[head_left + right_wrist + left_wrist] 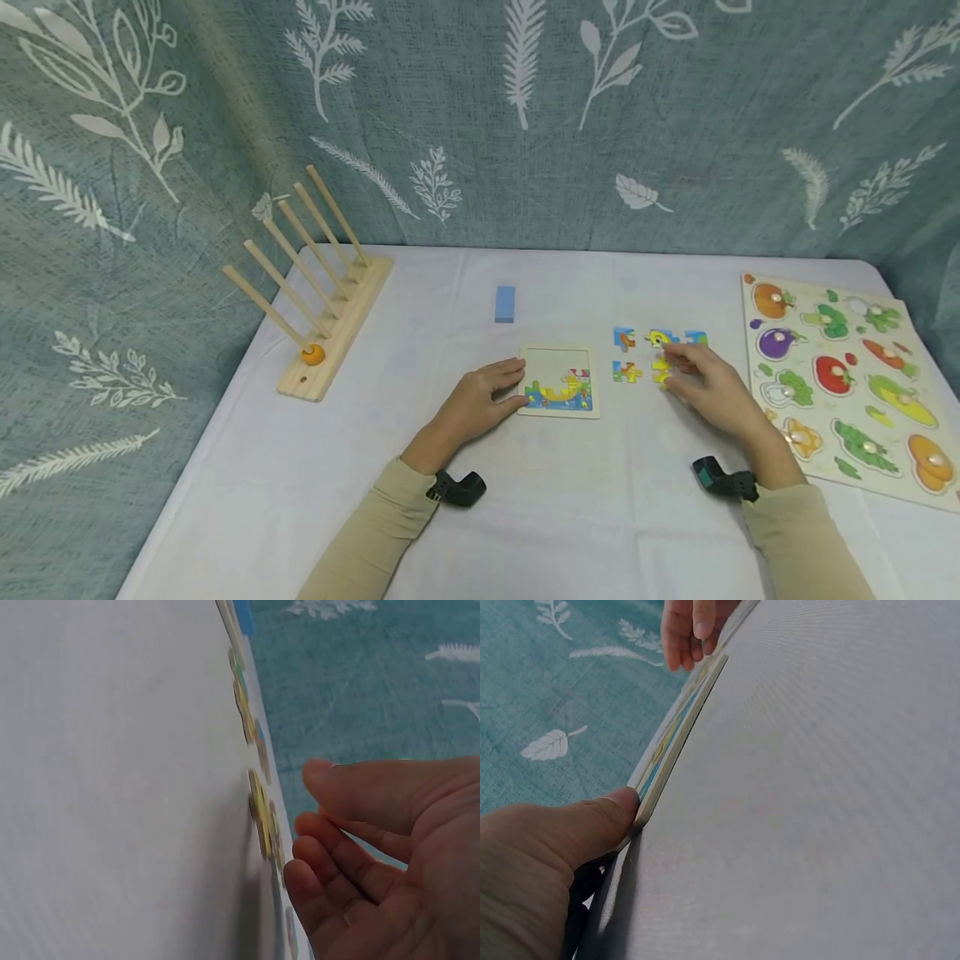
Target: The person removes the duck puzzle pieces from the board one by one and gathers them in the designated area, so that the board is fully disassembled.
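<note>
My left hand (477,398) rests at the left edge of a small square wooden puzzle tray (557,415). Its thumb lies at the near left corner, and its other fingers touch farther up that edge. Jigsaw pieces in blue, yellow and green fill the tray's lower part. My right hand (705,385), loosely bent, hovers over loose jigsaw pieces to the right. Its fingertips overlap a yellow piece (661,370) in the head view. In the right wrist view, a gap separates the thumb and fingers from the yellow piece (259,814), and nothing shows between them.
More loose pieces lie nearby, including one with brown on blue (624,338). A blue block (505,304) sits behind the tray. At left stands a wooden peg rack (341,333) with an orange bead (312,355). A vegetable puzzle board (817,417) lies at right, beside the right forearm.
</note>
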A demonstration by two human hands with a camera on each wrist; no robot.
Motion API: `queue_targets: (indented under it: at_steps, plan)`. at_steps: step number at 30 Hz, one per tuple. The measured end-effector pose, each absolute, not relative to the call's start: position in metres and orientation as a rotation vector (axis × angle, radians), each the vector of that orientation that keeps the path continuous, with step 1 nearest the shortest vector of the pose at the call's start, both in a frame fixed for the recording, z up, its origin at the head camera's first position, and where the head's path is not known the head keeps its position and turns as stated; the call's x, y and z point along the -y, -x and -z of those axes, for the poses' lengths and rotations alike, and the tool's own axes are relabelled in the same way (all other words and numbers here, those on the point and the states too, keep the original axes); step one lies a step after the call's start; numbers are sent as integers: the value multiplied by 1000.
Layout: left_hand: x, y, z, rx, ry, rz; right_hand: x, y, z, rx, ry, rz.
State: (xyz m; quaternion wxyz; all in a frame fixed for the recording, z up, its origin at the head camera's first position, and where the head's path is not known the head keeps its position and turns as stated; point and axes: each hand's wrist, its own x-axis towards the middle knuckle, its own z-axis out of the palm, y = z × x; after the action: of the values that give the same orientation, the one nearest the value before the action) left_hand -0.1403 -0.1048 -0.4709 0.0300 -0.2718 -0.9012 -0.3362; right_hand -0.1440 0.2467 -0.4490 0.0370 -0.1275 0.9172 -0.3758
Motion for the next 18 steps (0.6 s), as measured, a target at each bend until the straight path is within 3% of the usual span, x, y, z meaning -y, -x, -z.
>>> queue_targets:
  at_steps: [18]
  plan:
    - [105,141,473,2786,824,1069,-180,152,447,-2682,673,1188]
